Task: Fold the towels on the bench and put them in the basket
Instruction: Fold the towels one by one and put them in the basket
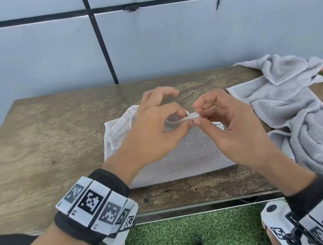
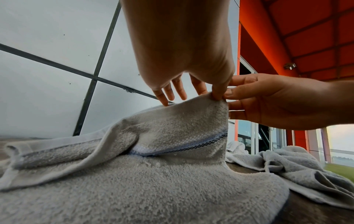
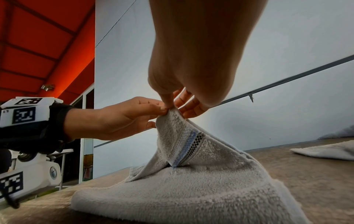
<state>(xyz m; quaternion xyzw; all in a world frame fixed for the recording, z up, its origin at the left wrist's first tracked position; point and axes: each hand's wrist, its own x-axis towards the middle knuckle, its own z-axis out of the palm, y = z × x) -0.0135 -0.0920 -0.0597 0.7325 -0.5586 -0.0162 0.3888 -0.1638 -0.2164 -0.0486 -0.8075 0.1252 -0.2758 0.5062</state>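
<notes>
- Towel [image 1: 182,156] lies part-folded on the bench [image 1: 37,160], one corner lifted.
- Our left hand [image 1: 153,131] pinches that corner between thumb and forefinger; the other fingers spread loose.
- Our right hand [image 1: 233,124] pinches the same corner, touching the left fingertips.
- A crumpled pile [image 1: 304,114] of towels sits to the right, near the bench's edge.

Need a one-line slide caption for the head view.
Both hands, left hand and right hand, pinch one corner of the half-folded towel on the bench.
</notes>
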